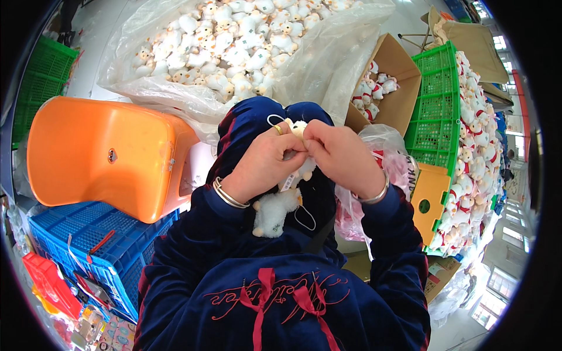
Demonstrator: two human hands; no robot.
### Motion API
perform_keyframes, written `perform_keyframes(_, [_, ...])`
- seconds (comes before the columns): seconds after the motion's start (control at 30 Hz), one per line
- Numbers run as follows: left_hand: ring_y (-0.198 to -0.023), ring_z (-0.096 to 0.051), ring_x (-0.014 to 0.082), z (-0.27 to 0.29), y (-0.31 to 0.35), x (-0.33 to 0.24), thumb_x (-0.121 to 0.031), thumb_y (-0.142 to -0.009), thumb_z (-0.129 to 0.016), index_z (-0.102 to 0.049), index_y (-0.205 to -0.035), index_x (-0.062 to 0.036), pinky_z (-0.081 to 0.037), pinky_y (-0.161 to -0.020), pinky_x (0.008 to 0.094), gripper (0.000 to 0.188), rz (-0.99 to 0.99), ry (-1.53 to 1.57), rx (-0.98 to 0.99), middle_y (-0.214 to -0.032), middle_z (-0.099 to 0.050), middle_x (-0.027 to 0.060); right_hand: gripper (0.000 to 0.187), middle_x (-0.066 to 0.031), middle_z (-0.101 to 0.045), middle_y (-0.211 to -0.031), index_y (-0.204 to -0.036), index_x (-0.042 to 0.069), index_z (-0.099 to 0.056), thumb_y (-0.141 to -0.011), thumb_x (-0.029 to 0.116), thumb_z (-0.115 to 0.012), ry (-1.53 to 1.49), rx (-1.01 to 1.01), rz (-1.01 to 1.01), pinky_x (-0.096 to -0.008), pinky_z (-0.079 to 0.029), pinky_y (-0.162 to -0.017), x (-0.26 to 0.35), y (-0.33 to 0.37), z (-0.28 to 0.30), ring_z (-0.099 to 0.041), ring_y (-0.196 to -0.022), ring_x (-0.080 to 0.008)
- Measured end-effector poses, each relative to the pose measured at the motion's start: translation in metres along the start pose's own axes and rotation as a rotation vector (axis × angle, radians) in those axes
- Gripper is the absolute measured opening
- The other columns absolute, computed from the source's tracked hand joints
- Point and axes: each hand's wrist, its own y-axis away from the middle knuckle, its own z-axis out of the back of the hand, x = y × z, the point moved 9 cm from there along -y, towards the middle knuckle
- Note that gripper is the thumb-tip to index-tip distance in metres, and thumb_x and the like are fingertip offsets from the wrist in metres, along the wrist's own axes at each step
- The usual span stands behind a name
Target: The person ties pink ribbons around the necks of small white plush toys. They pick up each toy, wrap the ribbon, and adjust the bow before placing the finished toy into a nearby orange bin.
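Over my lap, both hands are closed on one small white plush toy (307,169). My left hand (270,157) holds it from the left side, with a thin white loop of cord showing above its fingers. Pinched fingers of my right hand (342,155) meet the left fingertips by the toy's cream-coloured head. What lies between those fingertips is hidden. A white tag hangs below the held toy. Nearer to me, a second white plush toy (271,216) rests on my dark blue trousers, with its own white cord loop lying beside it.
Ahead lies a clear plastic sheet (134,85) heaped with white plush toys (225,44). An orange chair (99,155) and blue crate (88,228) stand at left. At right are a cardboard box (404,64), a green crate (433,117) and many toys with red trim (477,140).
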Motion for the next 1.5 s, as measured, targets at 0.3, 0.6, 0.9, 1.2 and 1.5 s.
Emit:
perform_keyframes(0.3, [-0.079,-0.058,0.0184,-0.005,0.001,0.010,-0.005,-0.092,-0.073,-0.072,-0.094,0.0018,-0.048,-0.070,0.0312,0.008,0.120,0.032,-0.036,-0.085,-0.057,0.0069,0.008,-0.0144,-0.065,-0.091,-0.102,0.005,-0.063,-0.097,0.010,-0.064,0.145,-0.301,0.269,-0.0484,-0.049,-0.069,0.013,0.026,0.000,-0.064,-0.082,-0.0376])
perform_keyframes(0.6, [-0.082,-0.056,0.0202,-0.003,-0.003,0.009,-0.007,-0.098,-0.063,-0.066,-0.096,0.0015,-0.047,-0.076,0.0306,0.009,0.103,0.062,0.110,-0.086,-0.056,0.0091,0.007,-0.0097,-0.068,-0.094,-0.100,0.001,-0.069,-0.093,0.000,-0.069,-0.412,-0.052,0.217,-0.0294,-0.052,-0.074,-0.021,0.017,-0.008,-0.065,-0.081,-0.0218])
perform_keyframes(0.9, [-0.084,-0.056,0.0222,-0.001,-0.004,0.009,-0.007,-0.099,-0.060,-0.064,-0.095,0.0014,-0.047,-0.078,0.0324,0.010,0.072,0.026,0.113,-0.087,-0.057,0.0108,0.007,-0.0093,-0.069,-0.090,-0.097,0.001,-0.069,-0.091,0.003,-0.071,-0.320,0.024,0.070,-0.0306,-0.053,-0.072,-0.016,0.012,-0.006,-0.065,-0.077,-0.0194])
perform_keyframes(1.2, [-0.083,-0.056,0.0219,-0.003,-0.005,0.012,-0.009,-0.099,-0.061,-0.065,-0.098,0.0022,-0.047,-0.076,0.0322,0.011,0.118,0.048,0.134,-0.090,-0.057,0.0105,0.010,-0.0181,-0.067,-0.090,-0.098,0.000,-0.065,-0.089,0.004,-0.068,-0.048,-0.123,0.120,-0.0431,-0.054,-0.071,0.005,0.016,-0.004,-0.067,-0.082,-0.0376])
perform_keyframes(1.5, [-0.083,-0.057,0.0213,0.000,-0.005,0.010,-0.010,-0.100,-0.063,-0.064,-0.099,0.0011,-0.048,-0.076,0.0316,0.011,0.079,0.001,0.143,-0.091,-0.058,0.0099,0.009,-0.0173,-0.065,-0.090,-0.094,0.001,-0.063,-0.088,0.004,-0.069,0.115,-0.167,0.236,-0.0471,-0.052,-0.072,0.012,0.017,-0.004,-0.065,-0.083,-0.0394])
